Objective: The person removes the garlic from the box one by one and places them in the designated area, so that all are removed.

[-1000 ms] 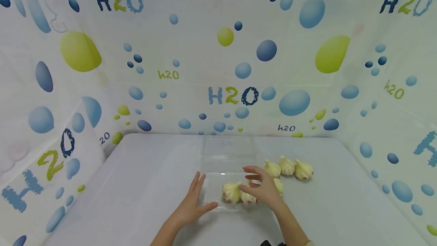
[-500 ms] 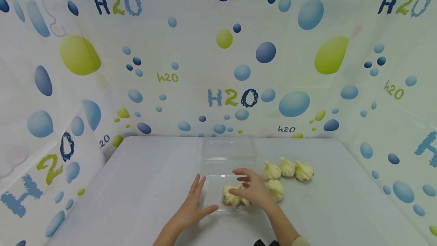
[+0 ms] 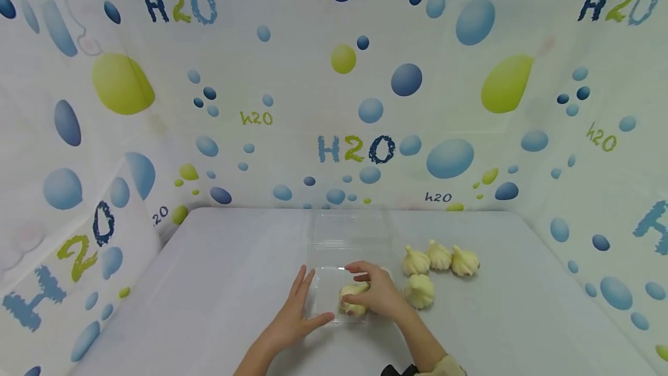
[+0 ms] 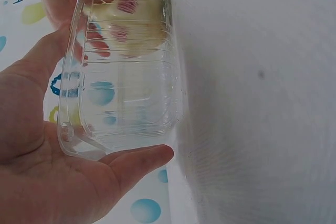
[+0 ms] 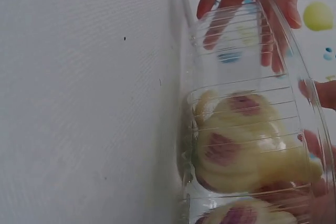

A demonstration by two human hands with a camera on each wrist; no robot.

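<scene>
In the head view a clear plastic clamshell box point(image 3: 325, 290) lies opened on the white table, its lid point(image 3: 349, 230) folded back. My left hand point(image 3: 294, 313) rests along its left side, fingers straight and thumb spread at the near corner. A whole garlic bulb point(image 3: 356, 289) sits inside the box. Over it hovers my right hand point(image 3: 383, 296), thumb across the bulb's front and fingers behind, loosely bent and spread. Another bulb point(image 5: 247, 214) shows at the bottom of the right wrist view, mostly hidden by the right hand in the head view.
Several garlic bulbs lie right of the box: one nearest bulb point(image 3: 419, 291), and a row behind it ending in a far-right bulb point(image 3: 464, 261). A white curtain point(image 3: 292, 62) printed with blue and green dots surrounds the table point(image 3: 224, 283).
My right hand has moved left, from over the right bulb in the box to over the left one, uncovering the loose bulb beside the box. My left hand stays put.
</scene>
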